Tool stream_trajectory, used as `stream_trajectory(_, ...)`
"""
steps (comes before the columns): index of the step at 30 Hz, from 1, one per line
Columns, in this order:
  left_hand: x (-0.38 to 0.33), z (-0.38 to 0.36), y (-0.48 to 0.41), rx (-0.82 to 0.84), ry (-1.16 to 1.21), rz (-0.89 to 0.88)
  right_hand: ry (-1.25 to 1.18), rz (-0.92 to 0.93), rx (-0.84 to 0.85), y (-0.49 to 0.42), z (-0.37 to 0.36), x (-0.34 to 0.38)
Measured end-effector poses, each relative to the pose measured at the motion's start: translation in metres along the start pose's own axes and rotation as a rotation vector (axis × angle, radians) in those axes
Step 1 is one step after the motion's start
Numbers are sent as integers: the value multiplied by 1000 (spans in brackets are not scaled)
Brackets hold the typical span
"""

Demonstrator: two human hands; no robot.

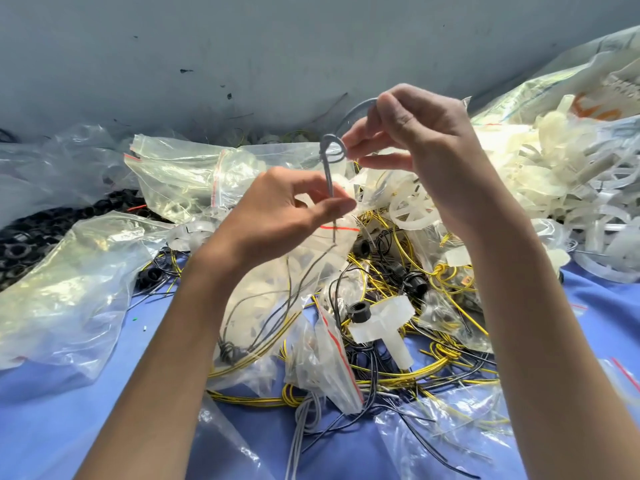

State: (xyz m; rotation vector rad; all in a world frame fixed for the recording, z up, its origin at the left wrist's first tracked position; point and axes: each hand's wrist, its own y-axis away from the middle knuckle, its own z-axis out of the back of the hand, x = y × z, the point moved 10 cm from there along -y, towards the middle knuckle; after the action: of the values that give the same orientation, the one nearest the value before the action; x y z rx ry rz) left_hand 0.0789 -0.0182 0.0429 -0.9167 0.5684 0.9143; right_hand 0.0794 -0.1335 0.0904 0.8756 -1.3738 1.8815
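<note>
While a blue cloth carries clear zip bags and a heap of yellow and black wires, both hands are raised above this heap. The right hand pinches with its fingertips the small loop of a grey cable. The left hand pinches the straight part just below the loop. The cable runs down into the heap.

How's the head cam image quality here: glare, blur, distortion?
Head view: even, diffuse light with soft shadows; glare on the clear bags; the grey wire, pinched by left hand and right hand, is sharp; lower-right edge is smeared; wide-angle stretch toward the corners.
</note>
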Motion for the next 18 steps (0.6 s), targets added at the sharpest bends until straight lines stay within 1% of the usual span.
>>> stream_trajectory(5,-6,16,0,-119,-7,-45,-7,-64,89,-1,-7,-9)
stream_trajectory(10,-12,21,2,-185,137,-62,18,-139,240,5,-24,-22)
stream_trajectory(12,-15,21,3,-192,204,-77,-9,-153,295,7,-31,-24)
stream_trajectory(15,-15,24,3,-216,239,-90,-61,-136,344,9,-37,-23)
stream_trajectory(18,-10,29,3,-262,193,-74,-30,-93,326,8,-33,-21)
